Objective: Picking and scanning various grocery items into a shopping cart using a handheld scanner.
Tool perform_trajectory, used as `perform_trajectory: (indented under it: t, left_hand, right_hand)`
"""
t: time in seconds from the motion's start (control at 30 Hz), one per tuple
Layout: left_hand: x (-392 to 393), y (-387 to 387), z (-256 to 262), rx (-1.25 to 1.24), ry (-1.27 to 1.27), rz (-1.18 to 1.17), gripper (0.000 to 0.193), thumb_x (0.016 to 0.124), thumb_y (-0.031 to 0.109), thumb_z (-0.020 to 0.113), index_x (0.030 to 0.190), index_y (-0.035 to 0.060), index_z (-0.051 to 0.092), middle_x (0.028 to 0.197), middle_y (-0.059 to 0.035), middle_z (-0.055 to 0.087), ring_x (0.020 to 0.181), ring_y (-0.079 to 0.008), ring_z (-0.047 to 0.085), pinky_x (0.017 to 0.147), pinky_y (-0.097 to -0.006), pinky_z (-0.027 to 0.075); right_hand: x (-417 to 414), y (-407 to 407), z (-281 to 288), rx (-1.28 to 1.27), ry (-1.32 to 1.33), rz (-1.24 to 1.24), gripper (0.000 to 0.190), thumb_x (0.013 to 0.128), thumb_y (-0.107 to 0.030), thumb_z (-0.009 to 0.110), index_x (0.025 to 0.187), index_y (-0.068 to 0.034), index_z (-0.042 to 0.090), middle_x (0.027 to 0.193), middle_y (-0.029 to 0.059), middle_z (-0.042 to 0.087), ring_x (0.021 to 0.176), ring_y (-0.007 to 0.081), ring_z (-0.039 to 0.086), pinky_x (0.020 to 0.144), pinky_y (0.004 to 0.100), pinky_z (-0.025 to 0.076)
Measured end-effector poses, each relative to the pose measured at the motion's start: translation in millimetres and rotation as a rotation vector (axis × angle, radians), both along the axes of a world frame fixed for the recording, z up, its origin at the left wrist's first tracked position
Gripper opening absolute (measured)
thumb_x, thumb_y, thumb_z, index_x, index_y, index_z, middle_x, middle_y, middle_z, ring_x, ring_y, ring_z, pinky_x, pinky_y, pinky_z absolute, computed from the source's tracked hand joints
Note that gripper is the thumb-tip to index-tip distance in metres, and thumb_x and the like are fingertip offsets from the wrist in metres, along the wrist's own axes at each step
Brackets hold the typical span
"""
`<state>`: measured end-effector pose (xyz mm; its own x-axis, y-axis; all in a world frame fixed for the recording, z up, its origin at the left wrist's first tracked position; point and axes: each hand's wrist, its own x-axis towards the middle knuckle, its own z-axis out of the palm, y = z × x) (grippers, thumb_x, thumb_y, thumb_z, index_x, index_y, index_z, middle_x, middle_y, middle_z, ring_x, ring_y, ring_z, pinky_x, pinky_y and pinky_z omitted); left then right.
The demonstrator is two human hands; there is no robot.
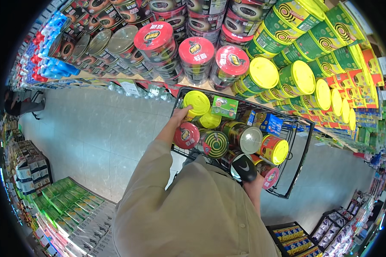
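My left hand (181, 115) grips the edge of a yellow-lidded tub (197, 101), its thumb over the rim, at the left end of a black wire shopping cart (304, 157). Just below it in the cart sits a red-lidded tub (186, 135). Beside that lies a tub with a green coil pattern (215, 145). My right hand (256, 182) is at the near side of the cart, largely hidden by a black item with a Nike swoosh (244, 168); its fingers do not show. Close by are a clear-lidded tub (251, 141) and a pink-lidded tub (271, 178).
Stacked mosquito-coil tubs (230, 61) fill the shelf along the cart's far side. A green box (225, 106) and a blue box (271, 123) lie in the cart. Behind me stands a display of green packs (62, 196). Another person (22, 106) is far left.
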<state>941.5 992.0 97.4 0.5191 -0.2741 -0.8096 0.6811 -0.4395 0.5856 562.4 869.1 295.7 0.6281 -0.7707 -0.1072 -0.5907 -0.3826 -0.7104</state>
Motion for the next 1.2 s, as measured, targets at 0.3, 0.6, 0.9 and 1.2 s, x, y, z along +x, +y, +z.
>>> perform_trajectory:
  t: [0.3,0.6,0.9,1.2]
  left_hand:
    - [3.5,-3.5,-19.2,0.064,0.027,0.036,0.074,0.065,0.039,0.076,0.117,-0.0075,0.050,0.101,-0.0165,0.061,0.077,-0.0250,0.065,0.063,-0.0376,0.050]
    - [6.0,-4.3,-38.0,-0.029,0.116,-0.016,0.081,0.068,0.042,0.072,0.125,-0.0060,0.041,0.110,-0.0174,0.058,0.094,-0.0282,0.061,0.084,-0.0445,0.046]
    - [4.1,9.0,-45.7,-0.168,0.179,0.119,0.059,0.070,0.025,0.070,0.118,-0.0044,0.052,0.101,-0.0155,0.063,0.088,-0.0275,0.063,0.077,-0.0407,0.050]
    - [3.7,3.7,-41.1,-0.126,0.187,0.144,0.055,0.068,0.015,0.069,0.115,-0.0076,0.051,0.099,-0.0180,0.062,0.082,-0.0282,0.064,0.070,-0.0412,0.053]
  right_hand:
    - [4.7,-2.5,5.7,0.004,0.052,0.033,0.023,0.066,-0.005,0.067,0.088,0.000,0.064,0.079,0.0224,0.064,0.078,0.0407,0.063,0.067,0.0405,0.051]
    - [-1.8,-1.6,-1.1,-0.007,0.030,0.003,0.025,0.064,-0.005,0.069,0.089,0.000,0.064,0.080,0.0219,0.064,0.079,0.0403,0.063,0.068,0.0401,0.051]
    - [2.7,-1.2,2.1,0.005,0.009,0.016,0.026,0.064,-0.002,0.068,0.090,0.000,0.064,0.081,0.0217,0.064,0.080,0.0403,0.064,0.068,0.0393,0.051]
    - [-1.1,-5.0,-1.6,0.022,0.009,-0.001,0.027,0.065,-0.003,0.068,0.092,0.000,0.064,0.083,0.0219,0.065,0.081,0.0400,0.064,0.069,0.0389,0.051]
